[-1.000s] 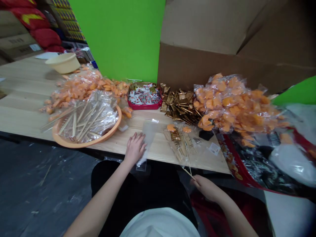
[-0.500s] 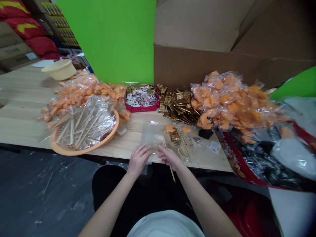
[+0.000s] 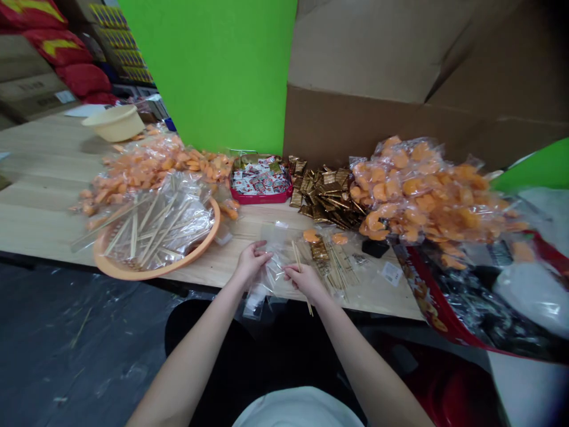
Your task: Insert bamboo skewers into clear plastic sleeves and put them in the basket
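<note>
My left hand [image 3: 252, 260] pinches a clear plastic bag [image 3: 272, 271] at the table's front edge; the lower end of the bag hangs past the edge. In my right hand [image 3: 303, 280] are thin wooden sticks [image 3: 297, 254], slanting up out of the fist and out below it. The right fingertips are at the bag's right side; whether they grip it too I cannot tell. Just right of this hand lie more thin sticks [image 3: 338, 267], a gold-wrapped packet [image 3: 319, 252] and orange pieces [image 3: 310, 236] in clear film.
An orange basket [image 3: 213, 234] of bagged sticks stands left. Behind are a pink tin [image 3: 262, 198] of small sachets, gold packets [image 3: 329, 193] and a heap of bagged orange pieces [image 3: 418, 184]. A cardboard box [image 3: 355, 124] and green panel [image 3: 208, 71] border the back.
The bag has been pulled toward me and now hangs over the table edge. My left hand has moved slightly up and its fingers have closed on the bag. The sticks stay in my right hand.
</note>
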The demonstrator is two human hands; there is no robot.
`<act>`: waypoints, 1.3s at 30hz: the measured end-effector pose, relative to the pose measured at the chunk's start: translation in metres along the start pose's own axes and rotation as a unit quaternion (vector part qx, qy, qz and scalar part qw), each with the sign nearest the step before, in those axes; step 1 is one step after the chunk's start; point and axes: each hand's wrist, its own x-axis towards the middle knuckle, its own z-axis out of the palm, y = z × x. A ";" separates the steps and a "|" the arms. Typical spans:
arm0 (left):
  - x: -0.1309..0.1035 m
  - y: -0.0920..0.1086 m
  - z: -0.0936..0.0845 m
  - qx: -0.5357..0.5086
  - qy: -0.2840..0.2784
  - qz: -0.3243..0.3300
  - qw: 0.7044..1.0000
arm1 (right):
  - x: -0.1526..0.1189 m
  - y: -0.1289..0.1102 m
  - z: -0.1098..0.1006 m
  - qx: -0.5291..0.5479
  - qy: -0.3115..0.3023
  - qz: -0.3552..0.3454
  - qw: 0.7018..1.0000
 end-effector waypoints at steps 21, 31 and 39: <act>-0.087 0.038 0.022 -0.327 -0.061 -0.063 0.941 | -0.065 -0.047 -0.038 -0.124 0.115 -0.238 0.956; -0.115 0.055 0.020 -0.221 -0.016 -0.084 0.971 | -0.063 -0.034 -0.054 -0.152 0.173 -0.198 0.953; -0.123 0.060 0.027 -0.238 -0.118 -0.114 0.957 | -0.084 -0.111 -0.057 0.206 0.107 -0.336 0.913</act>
